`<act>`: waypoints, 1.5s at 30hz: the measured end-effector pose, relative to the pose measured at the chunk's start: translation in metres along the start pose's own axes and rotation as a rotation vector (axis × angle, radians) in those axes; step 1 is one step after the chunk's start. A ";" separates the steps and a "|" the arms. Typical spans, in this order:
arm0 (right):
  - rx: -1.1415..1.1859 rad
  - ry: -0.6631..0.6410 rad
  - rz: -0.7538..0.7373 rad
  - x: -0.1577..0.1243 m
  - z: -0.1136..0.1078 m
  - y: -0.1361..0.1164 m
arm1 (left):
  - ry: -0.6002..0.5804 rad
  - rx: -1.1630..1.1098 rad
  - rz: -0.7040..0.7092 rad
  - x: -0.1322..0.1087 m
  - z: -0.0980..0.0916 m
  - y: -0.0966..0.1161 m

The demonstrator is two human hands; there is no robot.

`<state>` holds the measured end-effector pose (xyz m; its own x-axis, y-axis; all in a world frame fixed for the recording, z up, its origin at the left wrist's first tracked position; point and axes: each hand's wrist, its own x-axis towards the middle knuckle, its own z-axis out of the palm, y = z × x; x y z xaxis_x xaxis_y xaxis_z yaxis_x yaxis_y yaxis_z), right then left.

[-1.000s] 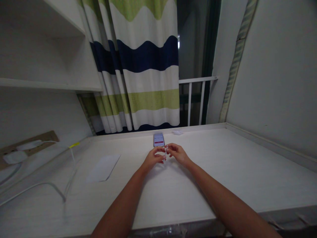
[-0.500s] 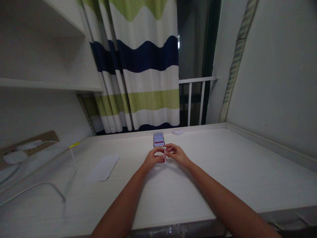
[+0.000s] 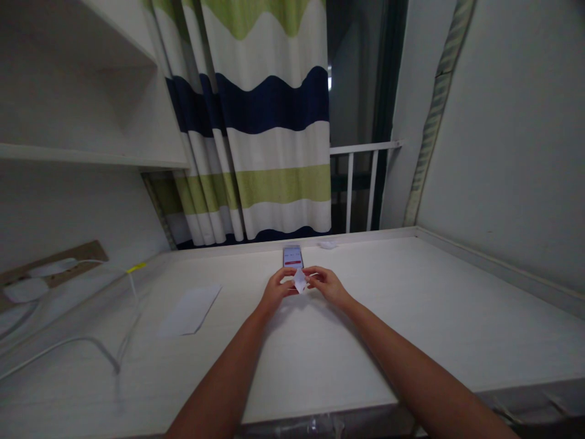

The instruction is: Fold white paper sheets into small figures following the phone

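Note:
A small piece of folded white paper [image 3: 300, 281] is held up between my two hands, just above the desk. It shows a pointed, diamond-like shape. My left hand [image 3: 277, 289] grips its left side with the fingers bent, and my right hand [image 3: 328, 285] pinches its right side. Right behind the hands lies a phone [image 3: 292, 256] with its screen lit; its near end is partly hidden by my fingers.
White sheets of paper [image 3: 194, 310] lie on the white desk [image 3: 320, 360] to the left. A small folded white paper [image 3: 328, 245] rests at the back edge. Cables [image 3: 86, 339] and a power strip [image 3: 52, 268] are at the far left, below a shelf [image 3: 91, 155].
The folded paper has turned from a thin, edge-on strip to an opened diamond face. My hands have spread slightly apart, the left one shifting a little to the left.

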<state>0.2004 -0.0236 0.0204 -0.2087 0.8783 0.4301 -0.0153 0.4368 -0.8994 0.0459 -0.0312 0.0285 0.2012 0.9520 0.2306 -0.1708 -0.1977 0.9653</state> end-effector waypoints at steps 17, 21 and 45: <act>0.031 -0.076 0.034 0.000 -0.001 0.004 | 0.018 -0.092 0.006 0.001 -0.002 0.000; -0.023 -0.081 -0.001 -0.001 -0.001 0.002 | 0.027 0.015 0.017 0.003 -0.003 -0.004; -0.170 -0.014 -0.035 -0.001 -0.002 0.003 | -0.141 0.389 0.028 0.004 0.001 -0.011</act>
<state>0.2020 -0.0225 0.0171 -0.2242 0.8600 0.4584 0.1427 0.4942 -0.8575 0.0490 -0.0255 0.0192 0.3364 0.9091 0.2456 0.1938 -0.3221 0.9267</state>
